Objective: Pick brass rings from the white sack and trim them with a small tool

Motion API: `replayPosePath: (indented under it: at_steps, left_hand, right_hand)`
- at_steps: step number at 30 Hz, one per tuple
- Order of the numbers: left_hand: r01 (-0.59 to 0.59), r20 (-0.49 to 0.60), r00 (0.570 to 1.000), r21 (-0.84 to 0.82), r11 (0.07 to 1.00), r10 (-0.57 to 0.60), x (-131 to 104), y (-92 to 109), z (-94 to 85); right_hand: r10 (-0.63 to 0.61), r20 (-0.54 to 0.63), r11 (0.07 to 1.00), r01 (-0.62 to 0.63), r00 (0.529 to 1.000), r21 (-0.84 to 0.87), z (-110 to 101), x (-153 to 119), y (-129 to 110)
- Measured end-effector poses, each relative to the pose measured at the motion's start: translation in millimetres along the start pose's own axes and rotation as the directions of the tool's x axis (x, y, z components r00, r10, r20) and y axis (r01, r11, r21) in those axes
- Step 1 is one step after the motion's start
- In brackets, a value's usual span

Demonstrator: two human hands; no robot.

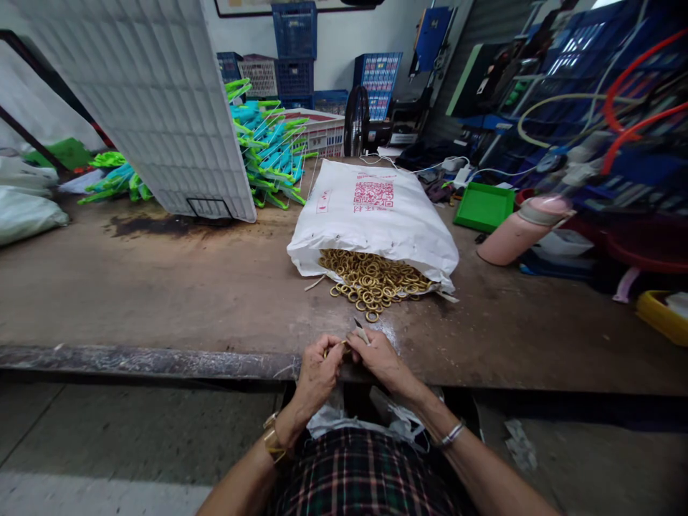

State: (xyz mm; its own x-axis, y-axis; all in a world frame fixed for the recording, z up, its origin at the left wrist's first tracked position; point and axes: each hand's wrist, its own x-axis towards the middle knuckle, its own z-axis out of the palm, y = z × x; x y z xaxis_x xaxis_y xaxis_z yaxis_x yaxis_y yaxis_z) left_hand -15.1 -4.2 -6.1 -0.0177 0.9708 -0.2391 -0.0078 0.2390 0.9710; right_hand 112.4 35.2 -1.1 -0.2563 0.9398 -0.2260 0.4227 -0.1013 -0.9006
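At the table's front edge, my left hand [321, 367] is closed on a brass-coloured ring [326, 352], most of it hidden by the fingers. My right hand [380, 360] is closed around a small knife [361, 330], its dark pointed blade tilted up and away from me. The fingertips of both hands almost meet at the ring. Just beyond them, loose brass-coloured rings [370, 283] spill from the mouth of a white woven sack [392, 222] printed in red, lying on its side.
A ribbed white panel [161, 100] stands at the left, with green and turquoise plastic pieces [274, 147] behind it. To the right are a green tray [484, 206], a tilted pink bottle [519, 233] and a yellow container [663, 315]. Stacked crates [295, 50] stand at the back.
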Motion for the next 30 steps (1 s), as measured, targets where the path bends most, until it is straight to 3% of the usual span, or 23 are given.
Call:
replayPosePath:
  at_steps: [7,14,20,30]
  left_hand:
    - [0.116,0.066,0.992,-0.08,0.99,-0.111,2,1,-1.6]
    - [0.119,0.102,0.989,-0.101,0.988,-0.109,3,0,-4.0]
    - [0.162,0.183,0.976,-0.261,0.952,-0.116,3,-2,-10.7]
    - [0.178,0.206,0.973,-0.383,0.906,-0.104,0,-2,-14.4]
  right_hand:
    - [-0.007,-0.02,1.0,0.007,1.0,0.023,3,3,6]
    - [-0.034,-0.019,0.997,0.035,0.999,0.071,3,4,1]
    - [-0.06,-0.008,0.998,0.06,0.998,0.03,3,4,-8]
    - [-0.102,0.013,0.994,0.102,0.995,0.033,5,3,-8]
